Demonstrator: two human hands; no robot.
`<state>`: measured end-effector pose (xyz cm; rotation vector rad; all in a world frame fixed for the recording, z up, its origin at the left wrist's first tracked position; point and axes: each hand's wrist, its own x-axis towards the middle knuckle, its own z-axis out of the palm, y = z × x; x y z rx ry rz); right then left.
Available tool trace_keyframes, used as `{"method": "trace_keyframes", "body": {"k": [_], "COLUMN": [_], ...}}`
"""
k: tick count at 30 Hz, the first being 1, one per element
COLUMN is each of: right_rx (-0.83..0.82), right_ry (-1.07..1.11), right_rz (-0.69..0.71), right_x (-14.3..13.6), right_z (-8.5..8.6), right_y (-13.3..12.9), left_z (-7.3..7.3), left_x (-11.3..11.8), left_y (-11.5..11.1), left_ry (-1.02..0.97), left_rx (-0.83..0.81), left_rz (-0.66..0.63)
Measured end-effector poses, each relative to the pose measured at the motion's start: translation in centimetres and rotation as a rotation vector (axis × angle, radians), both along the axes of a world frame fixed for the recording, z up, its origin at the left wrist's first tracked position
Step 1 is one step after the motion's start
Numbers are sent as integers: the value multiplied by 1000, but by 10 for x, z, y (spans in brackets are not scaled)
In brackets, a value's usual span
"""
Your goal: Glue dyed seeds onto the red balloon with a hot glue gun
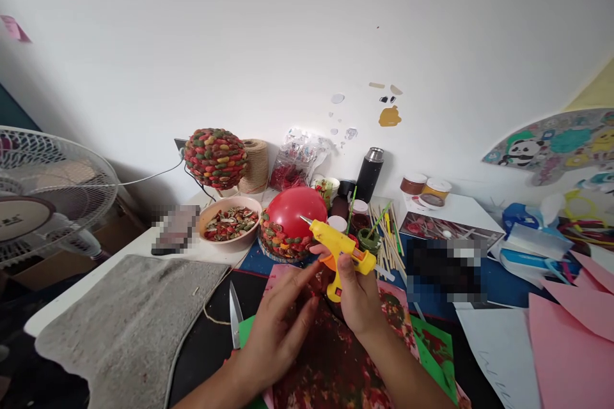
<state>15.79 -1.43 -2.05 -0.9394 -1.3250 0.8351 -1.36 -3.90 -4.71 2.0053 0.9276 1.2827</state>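
Observation:
My right hand (357,297) is wrapped round the handle of a yellow hot glue gun (333,239). Its metal nozzle points up and left, and a clear glue stick pokes out of the back. My left hand (283,319) is open, fingers stretched towards the gun's orange trigger; whether they touch it I cannot tell. Just beyond the nozzle rests a red balloon (297,208), its lower part covered in rows of painted shells or seeds (283,239). Under both hands lies a paint-stained sheet (330,358).
A pink bowl (206,208) of loose painted pieces stands left of the balloon, before a finished-looking covered ball (215,160) and a twine spool (255,166). Scissors (235,313) lie by my left wrist. Paint jars (369,239), wooden sticks (396,255) and a black flask (369,176) stand behind.

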Motion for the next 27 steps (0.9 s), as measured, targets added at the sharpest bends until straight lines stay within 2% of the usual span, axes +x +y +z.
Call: {"method": "trace_keyframes", "body": {"k": [6, 10, 22, 27], "right_rx": [-13, -68, -12, 16], "right_ry": [-1, -2, 45, 75], "right_rz": [31, 46, 55, 44], "right_x": [0, 1, -1, -4], "right_z": [1, -1, -9, -5], "right_y": [-1, -1, -1, -1], "left_z": [-6, -9, -8, -6], "left_x": [-1, -1, 3, 4], "left_y": [1, 1, 4, 4], "left_ry": [14, 14, 49, 100], "left_rx": [36, 36, 160, 204], "left_rz": [-22, 18, -157, -179]}}
